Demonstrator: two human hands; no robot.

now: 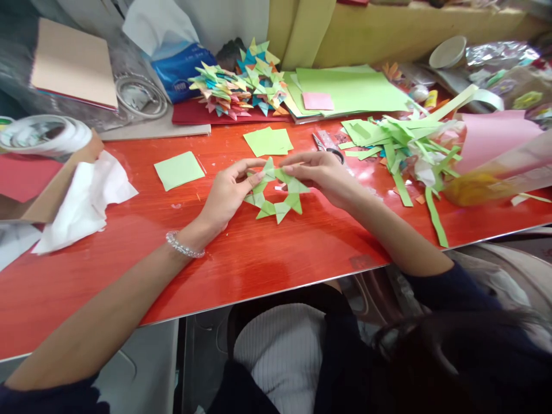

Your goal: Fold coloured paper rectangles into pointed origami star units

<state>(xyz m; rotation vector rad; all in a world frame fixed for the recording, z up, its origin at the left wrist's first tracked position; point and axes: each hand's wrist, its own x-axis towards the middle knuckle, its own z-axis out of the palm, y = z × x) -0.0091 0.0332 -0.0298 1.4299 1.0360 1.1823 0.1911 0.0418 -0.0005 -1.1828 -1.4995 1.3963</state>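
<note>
One green paper ring [281, 211] is held about midway between the near and far edges of the red table [336, 241]; contact with the surface cannot be confirmed. The left hand [224, 192] pinches its far left part between thumb and forefinger; the right hand [330, 178] has thumb and fingertips closed on its far right part.

Risks, as judged: an uneven pull between the hands could slide the folded pieces apart; too tight a pinch could crease a spike. The scissors [335, 154], just beyond the right hand, could be knocked by a reach toward the far edge.

Count: one ring, at least six spikes showing, fingers obscuring others; one pair of scissors; two lots of green sheets [179, 171]; green strips [399, 144] toward the right end, too tangled to count.
</note>
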